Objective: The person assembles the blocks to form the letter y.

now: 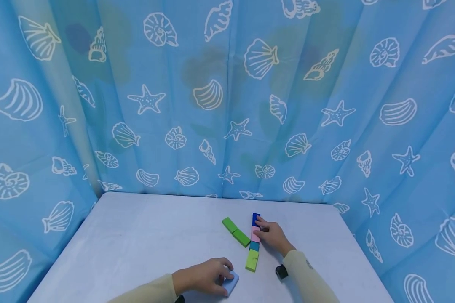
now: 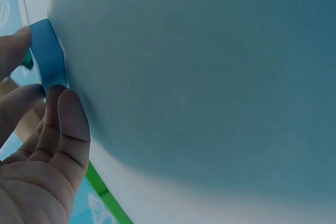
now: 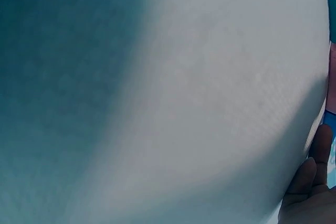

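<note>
A light-blue block (image 1: 231, 284) is pinched between the thumb and fingers of my left hand (image 1: 208, 276), low over the near part of the table. In the left wrist view this block (image 2: 48, 53) shows angled edges at the fingertips. My right hand (image 1: 274, 236) reaches to a line of blocks, with fingertips on the dark blue block (image 1: 255, 219) at its far end and the thumb at the pink block (image 1: 255, 234). Nearer in that line lie a teal block (image 1: 254, 245) and a yellow-green block (image 1: 252, 260). Two green blocks (image 1: 241, 237) slant off to the left, end to end.
The white table (image 1: 144, 235) has its far edge against a blue curtain (image 1: 227, 105) printed with white shells and starfish. More curtain hangs along both sides. A black wrist strap piece (image 1: 282, 272) shows under the right sleeve.
</note>
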A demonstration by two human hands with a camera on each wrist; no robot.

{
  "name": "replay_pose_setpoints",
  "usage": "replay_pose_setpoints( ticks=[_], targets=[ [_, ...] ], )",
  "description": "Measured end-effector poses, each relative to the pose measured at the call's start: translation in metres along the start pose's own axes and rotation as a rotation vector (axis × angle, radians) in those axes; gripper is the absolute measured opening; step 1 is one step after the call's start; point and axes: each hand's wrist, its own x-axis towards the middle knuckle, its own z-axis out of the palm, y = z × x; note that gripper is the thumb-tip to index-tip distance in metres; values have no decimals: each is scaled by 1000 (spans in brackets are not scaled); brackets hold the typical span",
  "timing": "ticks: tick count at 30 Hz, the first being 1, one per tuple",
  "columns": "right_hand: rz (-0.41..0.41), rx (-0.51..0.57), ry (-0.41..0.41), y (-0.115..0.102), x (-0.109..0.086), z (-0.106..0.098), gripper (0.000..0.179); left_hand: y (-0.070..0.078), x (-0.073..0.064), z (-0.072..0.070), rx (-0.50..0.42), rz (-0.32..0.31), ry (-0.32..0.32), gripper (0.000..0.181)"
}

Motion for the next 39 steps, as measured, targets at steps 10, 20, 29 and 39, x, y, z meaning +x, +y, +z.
replay_pose_setpoints(
  ticks=[10, 20, 29, 39],
  targets=[
    [-2, -9, 2, -1, 0, -2, 49, 21, 30, 17, 8, -23, 22, 41],
    [15, 13, 5, -2, 4, 1, 49, 19, 43, 18, -15, -56, 40, 42],
    [24, 0, 14, -3, 4, 0, 49, 23, 47, 12, -5, -83, 60, 43],
    [16, 2, 2, 1, 1, 0, 48, 24, 49, 15, -8, -82, 50, 42]
  ],
)
